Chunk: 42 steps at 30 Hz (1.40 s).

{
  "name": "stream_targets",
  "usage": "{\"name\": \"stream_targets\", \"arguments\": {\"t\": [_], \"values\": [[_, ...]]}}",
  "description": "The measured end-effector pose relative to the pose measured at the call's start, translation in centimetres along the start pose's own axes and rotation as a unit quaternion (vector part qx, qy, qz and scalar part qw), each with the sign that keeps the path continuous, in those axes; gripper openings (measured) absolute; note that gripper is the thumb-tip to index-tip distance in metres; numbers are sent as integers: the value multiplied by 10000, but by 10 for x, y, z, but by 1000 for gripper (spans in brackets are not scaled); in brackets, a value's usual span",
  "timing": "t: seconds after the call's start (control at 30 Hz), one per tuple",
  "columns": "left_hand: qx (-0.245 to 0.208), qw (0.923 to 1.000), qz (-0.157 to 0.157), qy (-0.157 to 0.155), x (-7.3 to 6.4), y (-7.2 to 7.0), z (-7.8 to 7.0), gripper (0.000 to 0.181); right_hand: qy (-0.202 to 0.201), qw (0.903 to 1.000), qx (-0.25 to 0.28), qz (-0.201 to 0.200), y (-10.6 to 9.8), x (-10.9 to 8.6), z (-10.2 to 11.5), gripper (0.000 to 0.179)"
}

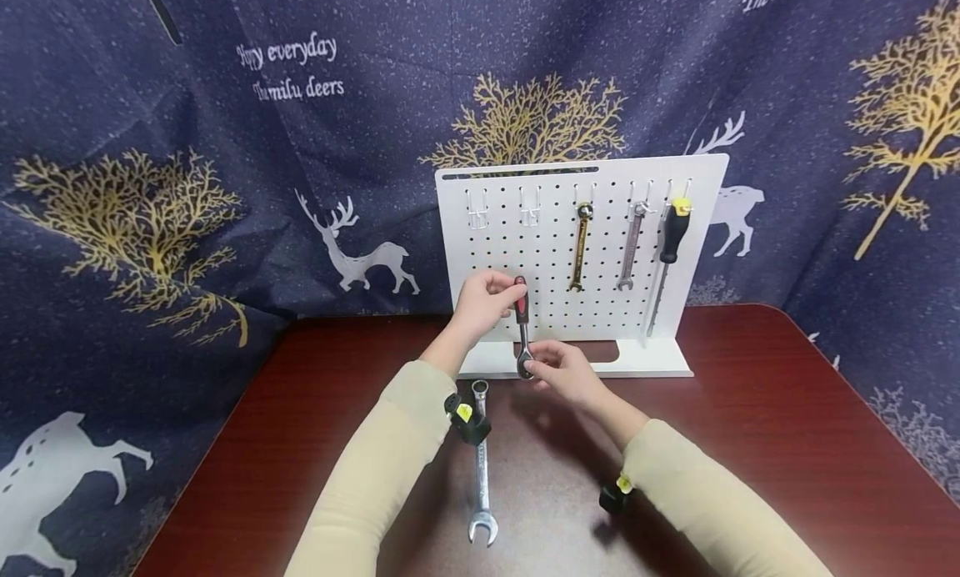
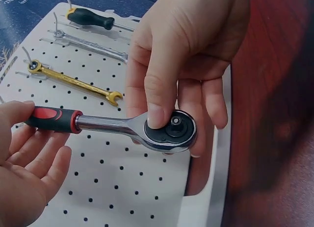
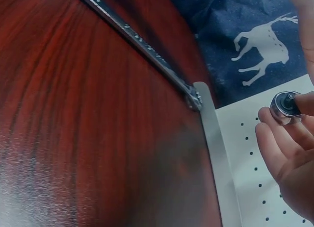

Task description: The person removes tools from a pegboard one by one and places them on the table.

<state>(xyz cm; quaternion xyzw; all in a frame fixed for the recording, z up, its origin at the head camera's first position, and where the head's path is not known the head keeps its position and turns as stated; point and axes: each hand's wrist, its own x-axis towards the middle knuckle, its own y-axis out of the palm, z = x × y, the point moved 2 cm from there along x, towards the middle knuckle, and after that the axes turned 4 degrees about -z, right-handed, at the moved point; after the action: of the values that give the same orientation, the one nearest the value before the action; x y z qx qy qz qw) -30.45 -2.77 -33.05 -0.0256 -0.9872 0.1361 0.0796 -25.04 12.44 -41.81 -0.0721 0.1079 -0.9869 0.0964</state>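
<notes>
A ratchet wrench [image 1: 522, 323] with a black and red handle and a chrome head hangs upright between both hands, in front of the white pegboard. My left hand [image 1: 486, 303] pinches the end of its handle between thumb and fingers. Lower down, my right hand [image 1: 567, 372] holds the ratchet head [image 2: 169, 131], the thumb on its black face beside the square drive and the fingers behind. In the right wrist view only the head [image 3: 286, 107] of the ratchet shows. A large silver combination wrench [image 1: 482, 469] lies on the table beneath the left wrist.
On the pegboard [image 1: 495, 252] hang a gold wrench [image 1: 581, 248], a silver wrench [image 1: 632, 248] and a black and yellow screwdriver [image 1: 676, 231]. Wire hooks [image 1: 530, 210] without tools sit at its upper left. The board's base stands on the red-brown table [image 1: 757, 410], before a patterned blue cloth [image 1: 360, 168].
</notes>
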Motion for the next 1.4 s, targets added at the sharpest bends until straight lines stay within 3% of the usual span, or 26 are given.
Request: {"name": "stream_targets", "arguments": {"t": [0.27, 0.6, 0.83, 1.4], "values": [[18, 9999, 69, -95, -7, -1, 14, 23, 104, 9997, -167, 129, 8, -5, -8, 27], [11, 9993, 169, -322, -19, -2, 30, 23, -104, 9980, -311, 543, 15, -13, -16, 29], [11, 9992, 160, -366, -27, -3, 41, 24, 8, 9972, -241, 711, 20, -21, -13, 29], [-243, 9973, 116, -683, -41, -2, 72, 23, 209, 9919, -92, 1247, 31, -30, -30, 30]]}}
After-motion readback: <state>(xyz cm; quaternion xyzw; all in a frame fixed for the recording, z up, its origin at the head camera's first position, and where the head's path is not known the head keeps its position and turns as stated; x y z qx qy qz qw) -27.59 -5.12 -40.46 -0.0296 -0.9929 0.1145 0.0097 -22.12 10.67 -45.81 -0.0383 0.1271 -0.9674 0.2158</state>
